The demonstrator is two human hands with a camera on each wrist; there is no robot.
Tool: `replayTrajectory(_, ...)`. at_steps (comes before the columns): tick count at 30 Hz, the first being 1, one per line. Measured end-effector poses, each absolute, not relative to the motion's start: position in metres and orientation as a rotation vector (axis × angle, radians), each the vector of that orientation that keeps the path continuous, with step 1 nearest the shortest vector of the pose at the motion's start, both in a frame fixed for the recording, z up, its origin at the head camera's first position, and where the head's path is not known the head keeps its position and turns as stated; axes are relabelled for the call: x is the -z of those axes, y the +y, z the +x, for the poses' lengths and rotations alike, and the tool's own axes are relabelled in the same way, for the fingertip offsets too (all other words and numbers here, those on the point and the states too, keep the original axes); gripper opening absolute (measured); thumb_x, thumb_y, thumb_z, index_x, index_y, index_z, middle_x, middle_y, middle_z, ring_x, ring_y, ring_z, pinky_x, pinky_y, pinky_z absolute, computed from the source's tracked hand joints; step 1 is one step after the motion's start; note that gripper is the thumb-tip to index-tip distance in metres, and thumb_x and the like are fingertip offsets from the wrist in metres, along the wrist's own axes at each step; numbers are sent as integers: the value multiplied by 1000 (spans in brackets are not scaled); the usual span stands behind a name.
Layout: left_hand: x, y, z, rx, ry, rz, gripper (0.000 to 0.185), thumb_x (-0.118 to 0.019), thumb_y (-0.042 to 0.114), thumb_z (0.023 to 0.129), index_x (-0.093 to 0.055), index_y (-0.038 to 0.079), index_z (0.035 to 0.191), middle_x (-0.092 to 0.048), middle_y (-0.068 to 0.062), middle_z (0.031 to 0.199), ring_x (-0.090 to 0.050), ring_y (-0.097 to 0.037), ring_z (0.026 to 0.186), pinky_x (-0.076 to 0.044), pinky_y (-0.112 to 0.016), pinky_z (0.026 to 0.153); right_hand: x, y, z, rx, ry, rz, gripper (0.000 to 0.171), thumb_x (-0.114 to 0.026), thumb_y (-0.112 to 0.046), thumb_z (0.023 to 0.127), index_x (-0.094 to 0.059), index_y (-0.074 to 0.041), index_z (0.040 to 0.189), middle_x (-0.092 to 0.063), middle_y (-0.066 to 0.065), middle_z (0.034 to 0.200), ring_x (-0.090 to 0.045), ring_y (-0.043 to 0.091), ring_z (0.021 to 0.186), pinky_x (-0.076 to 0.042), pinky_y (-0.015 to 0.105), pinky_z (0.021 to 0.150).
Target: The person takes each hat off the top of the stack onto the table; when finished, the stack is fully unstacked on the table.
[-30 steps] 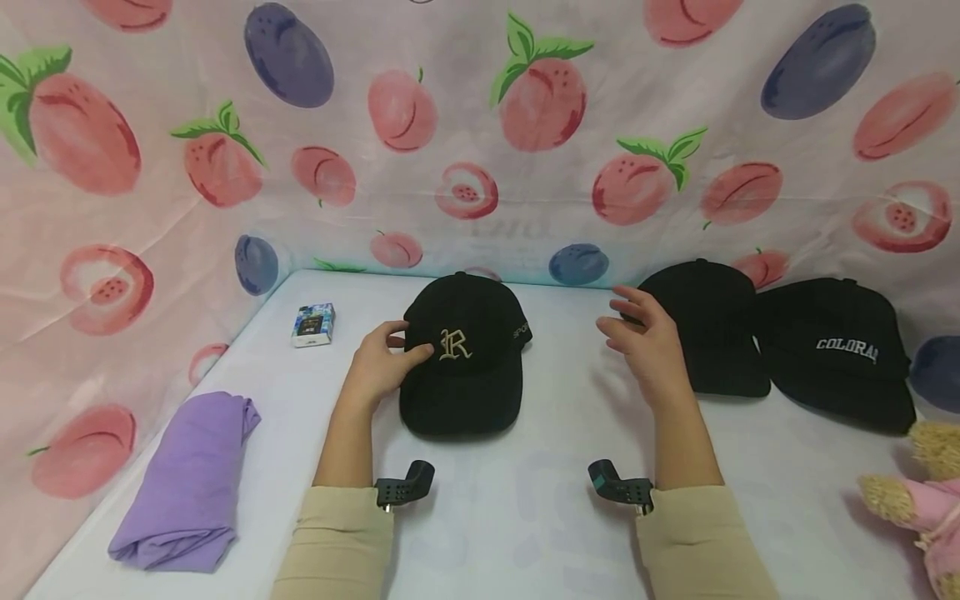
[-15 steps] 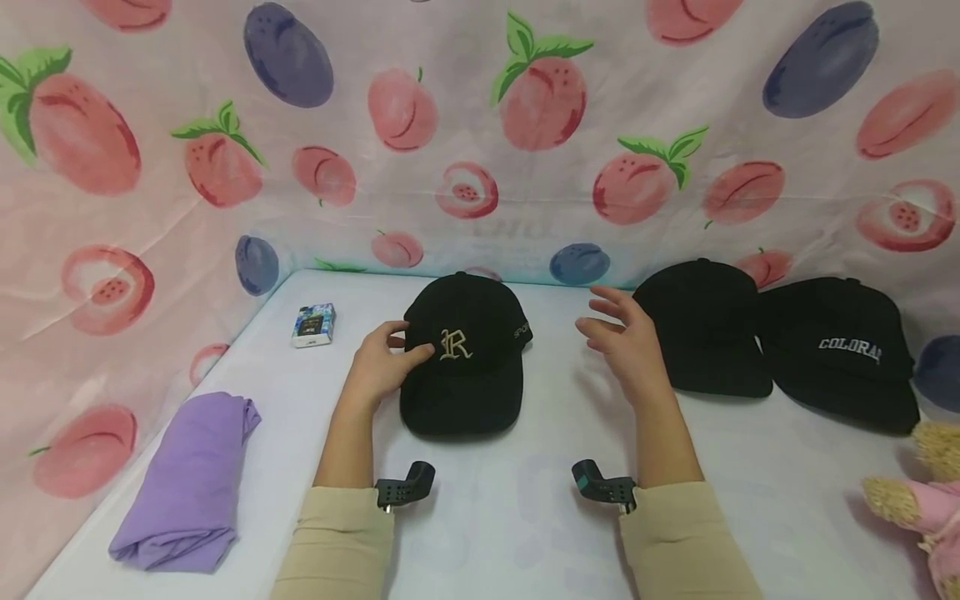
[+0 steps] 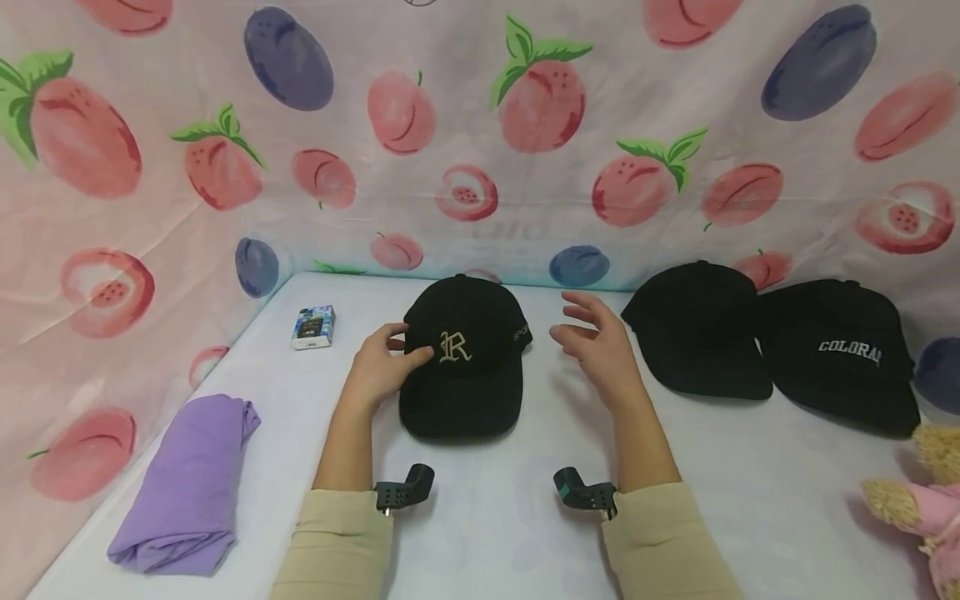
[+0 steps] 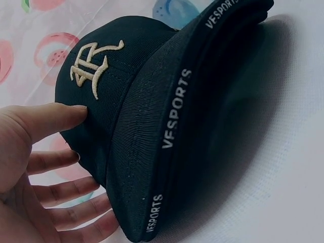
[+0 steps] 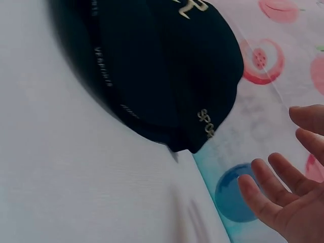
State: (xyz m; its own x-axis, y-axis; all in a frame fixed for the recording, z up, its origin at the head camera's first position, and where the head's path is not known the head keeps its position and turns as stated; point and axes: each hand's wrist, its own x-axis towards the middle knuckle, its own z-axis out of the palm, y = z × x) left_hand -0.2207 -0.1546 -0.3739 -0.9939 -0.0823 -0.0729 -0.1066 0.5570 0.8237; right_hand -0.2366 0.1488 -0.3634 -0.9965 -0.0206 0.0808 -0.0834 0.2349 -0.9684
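Presently, we record the left hand (image 3: 378, 371) resting against the left side of the black cap with the gold "R" (image 3: 463, 358), thumb laid on the front panel beside the embroidery and fingers nearly straight along the crown; the left wrist view shows the thumb (image 4: 53, 117) touching the fabric without curling round it. The right hand (image 3: 596, 350) hangs in the air just to the right of this cap, fingers spread and relaxed, holding nothing and touching nothing.

The cap sits upright at the middle of the white table (image 3: 525, 533), brim toward the person. In our judgement the handling is at an early stage: one hand is in contact, the other is only near, and the cap has not been lifted off the surface.

As to materials, the cap is a soft woven cloth with a domed crown and a curved, stiffer brim whose edge carries pale "VFSPORTS" lettering; the "R" is raised stitching. To the right lie a plain black cap (image 3: 701, 329) and a black cap lettered "COLORA" (image 3: 840, 354), close beside each other. We also note a folded lilac cloth (image 3: 187, 487) at the left, a small printed box (image 3: 312, 326) behind it, and a fuzzy plush toy (image 3: 926, 500) at the right edge.
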Motion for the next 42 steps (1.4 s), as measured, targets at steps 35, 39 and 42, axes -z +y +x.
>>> replayTrajectory(35,374,-155,-220,-1435,2750,-163,70,-66,36,98,-40,7,157,-49,-26,152,-48,-44,139,-43,-58,113,389,111,-237,-2007,-2638,242,61,-69,-15,95,-49,-18,153,-44,17,157,-53,39,139,-51,52,107)
replayTrajectory(39,373,-154,-220,-1447,2743,-173,71,-66,35,98,-40,7,157,-49,-26,152,-48,-44,139,-43,-58,112,389,109,-237,-2013,-2630,237,62,-69,-11,94,-49,-17,152,-45,17,156,-54,39,139,-52,52,107)
replayTrajectory(42,372,-154,-219,-1457,2738,-178,71,-67,35,98,-40,7,157,-49,-26,152,-48,-43,139,-43,-58,113,389,107,-237,-2006,-2630,235,63,-69,-9,94,-48,-17,153,-44,18,157,-55,40,137,-52,51,106)
